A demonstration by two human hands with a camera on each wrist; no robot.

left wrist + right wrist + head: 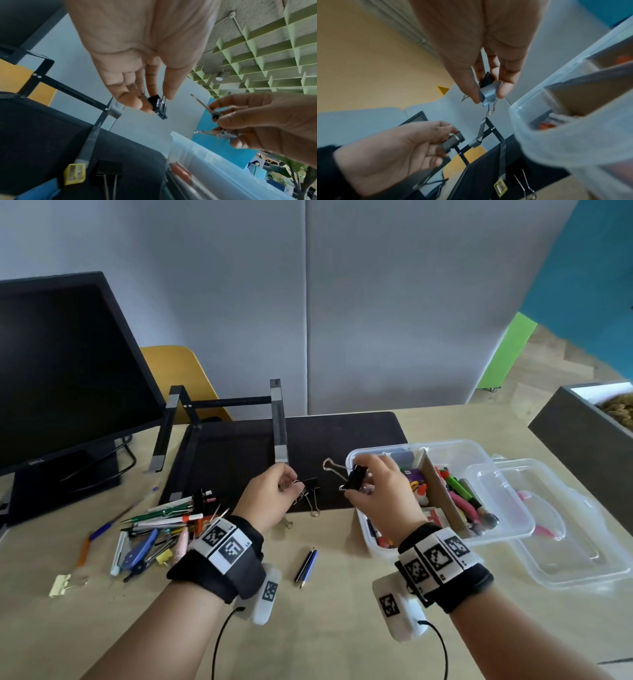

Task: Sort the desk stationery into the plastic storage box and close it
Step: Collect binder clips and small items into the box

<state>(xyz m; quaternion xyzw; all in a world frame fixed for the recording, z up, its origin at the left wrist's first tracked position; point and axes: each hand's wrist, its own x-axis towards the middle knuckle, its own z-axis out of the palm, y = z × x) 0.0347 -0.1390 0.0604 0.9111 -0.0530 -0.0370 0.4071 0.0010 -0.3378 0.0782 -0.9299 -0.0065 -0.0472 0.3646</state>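
My left hand (291,484) hovers over the black mat and pinches a small black binder clip (157,105) between thumb and fingertips. My right hand (356,481) pinches a second black binder clip (488,89), its wire handles sticking out, just above the left rim of the clear plastic storage box (352,460). The box holds pens and small items on both sides of a cardboard divider (442,498). Its clear lid (575,546) lies to the right of it. Another black binder clip (107,171) and a yellow sharpener (74,173) lie on the mat under my left hand.
A heap of pens, pencils and a compass (161,529) lies left of my left wrist. A pencil (306,566) lies between my forearms, a yellow clip (65,582) at the front left. A monitor (61,371) and a laptop stand (219,422) stand behind.
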